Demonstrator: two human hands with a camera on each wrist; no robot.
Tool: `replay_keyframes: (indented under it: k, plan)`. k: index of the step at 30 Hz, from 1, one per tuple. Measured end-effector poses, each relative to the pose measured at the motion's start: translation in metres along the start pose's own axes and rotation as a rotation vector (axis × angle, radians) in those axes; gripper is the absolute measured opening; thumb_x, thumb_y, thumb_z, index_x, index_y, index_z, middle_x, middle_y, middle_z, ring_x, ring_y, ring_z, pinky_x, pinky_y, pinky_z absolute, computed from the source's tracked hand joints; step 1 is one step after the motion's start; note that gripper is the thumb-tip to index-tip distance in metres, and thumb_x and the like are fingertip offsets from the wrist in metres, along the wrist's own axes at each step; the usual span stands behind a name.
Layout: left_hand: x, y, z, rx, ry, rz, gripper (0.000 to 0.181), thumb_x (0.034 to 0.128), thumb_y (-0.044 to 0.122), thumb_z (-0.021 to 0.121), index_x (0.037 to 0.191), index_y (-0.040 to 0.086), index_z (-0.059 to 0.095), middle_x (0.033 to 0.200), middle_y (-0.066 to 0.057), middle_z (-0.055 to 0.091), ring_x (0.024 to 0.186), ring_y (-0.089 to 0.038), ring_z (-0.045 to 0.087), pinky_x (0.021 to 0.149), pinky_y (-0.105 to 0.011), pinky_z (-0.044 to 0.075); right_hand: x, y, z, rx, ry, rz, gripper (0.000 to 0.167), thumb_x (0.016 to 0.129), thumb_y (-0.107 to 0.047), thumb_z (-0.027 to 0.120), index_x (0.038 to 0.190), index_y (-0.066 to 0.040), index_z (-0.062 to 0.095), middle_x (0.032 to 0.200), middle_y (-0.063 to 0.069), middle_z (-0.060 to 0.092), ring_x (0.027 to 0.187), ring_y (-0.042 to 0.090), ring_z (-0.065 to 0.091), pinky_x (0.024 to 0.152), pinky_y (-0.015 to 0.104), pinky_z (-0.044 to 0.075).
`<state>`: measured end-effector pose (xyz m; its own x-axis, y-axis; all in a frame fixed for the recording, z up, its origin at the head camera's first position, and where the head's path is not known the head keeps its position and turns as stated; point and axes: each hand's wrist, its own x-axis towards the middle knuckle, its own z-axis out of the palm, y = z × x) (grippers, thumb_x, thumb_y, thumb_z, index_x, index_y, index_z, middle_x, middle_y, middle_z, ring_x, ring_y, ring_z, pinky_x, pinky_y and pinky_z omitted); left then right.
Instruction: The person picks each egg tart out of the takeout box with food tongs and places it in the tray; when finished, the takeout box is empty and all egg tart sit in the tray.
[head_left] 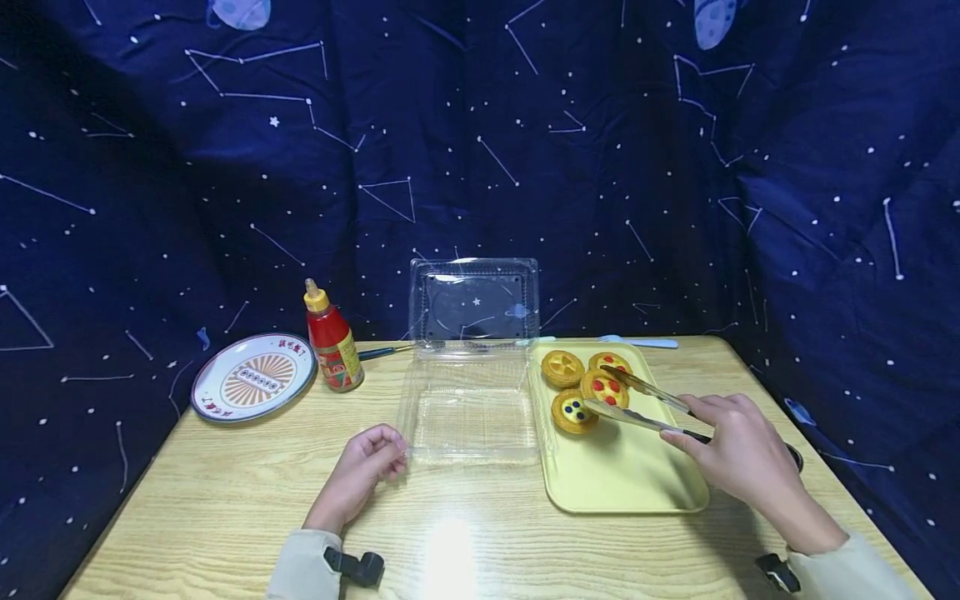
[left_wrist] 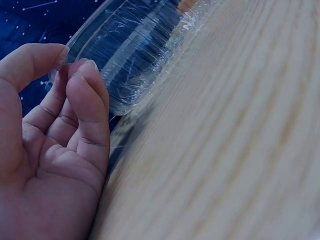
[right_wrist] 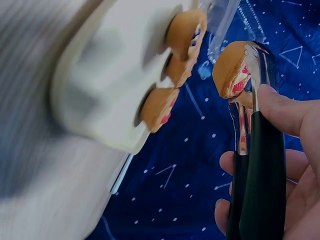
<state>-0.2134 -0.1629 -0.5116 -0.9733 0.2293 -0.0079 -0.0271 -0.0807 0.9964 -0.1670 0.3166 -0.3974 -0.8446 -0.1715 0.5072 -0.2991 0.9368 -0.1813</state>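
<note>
My left hand (head_left: 365,468) pinches the near left rim of a clear plastic clamshell box (head_left: 472,454), whose lid (head_left: 474,304) stands up at the back. In the left wrist view, thumb and fingertips meet at the rim of the box (left_wrist: 135,75). My right hand (head_left: 738,446) holds metal tongs (head_left: 633,417) by their black handles (right_wrist: 262,175). Between the tong tips is a tart with red fruit (right_wrist: 232,70), lifted above the yellow tray (head_left: 622,487). On the tray are a blueberry-topped tart (head_left: 573,412), a plain tart (head_left: 562,368) and another red-topped tart (head_left: 611,361).
A red sauce bottle (head_left: 332,346) with a yellow cap stands left of the box, beside a white patterned plate (head_left: 255,377). Behind the box lies a dark-handled utensil (head_left: 384,352). A light blue fork (head_left: 641,342) lies behind the tray. A starry dark blue cloth (head_left: 465,183) hangs behind the table.
</note>
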Motion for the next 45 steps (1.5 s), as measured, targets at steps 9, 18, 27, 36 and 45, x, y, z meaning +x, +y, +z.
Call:
replay_keyframes:
  k: [9,18,27,36,45]
  plan:
    - [-0.001,-0.002,-0.002,-0.004,-0.011,0.019,0.015,0.0964,0.009,0.06,0.095,-0.005,0.055,0.082,-0.012,0.06,0.073,-0.016,0.059,0.065,-0.026,0.05,-0.011,0.023,0.003,-0.035,-0.011,0.01,0.056,0.068,-0.03,0.088,0.11,0.003,0.071,0.103,0.021,0.07,0.092,0.042,0.058,0.074,0.058,0.044]
    - [-0.002,-0.002,-0.001,-0.011,-0.02,0.034,0.014,0.0966,0.008,0.06,0.095,-0.004,0.055,0.081,-0.008,0.06,0.073,-0.016,0.059,0.064,-0.026,0.049,-0.013,0.037,0.015,-0.079,-0.048,0.031,0.057,0.069,-0.033,0.088,0.109,0.003,0.072,0.104,0.023,0.07,0.092,0.045,0.058,0.076,0.06,0.045]
    - [-0.001,-0.004,-0.001,-0.009,-0.018,0.029,0.015,0.0958,0.009,0.06,0.095,-0.006,0.055,0.082,-0.012,0.06,0.072,-0.017,0.059,0.064,-0.027,0.05,-0.016,0.04,0.024,-0.083,-0.107,0.059,0.058,0.071,-0.035,0.086,0.11,0.004,0.07,0.105,0.025,0.069,0.093,0.048,0.057,0.077,0.063,0.044]
    - [0.0,-0.003,-0.001,-0.013,-0.011,0.021,0.014,0.0956,0.008,0.06,0.094,-0.004,0.055,0.081,-0.011,0.06,0.072,-0.016,0.059,0.063,-0.026,0.049,-0.017,0.043,0.016,-0.02,-0.088,0.103,0.066,0.074,-0.039,0.085,0.113,0.01,0.066,0.108,0.031,0.065,0.095,0.054,0.059,0.075,0.066,0.044]
    - [0.001,-0.003,-0.001,-0.01,-0.005,0.017,0.012,0.0954,0.008,0.061,0.093,-0.003,0.056,0.081,-0.01,0.06,0.072,-0.017,0.059,0.063,-0.026,0.049,-0.016,0.058,0.017,0.048,-0.051,0.234,0.072,0.08,-0.043,0.08,0.119,0.015,0.06,0.11,0.038,0.06,0.097,0.056,0.058,0.069,0.063,0.044]
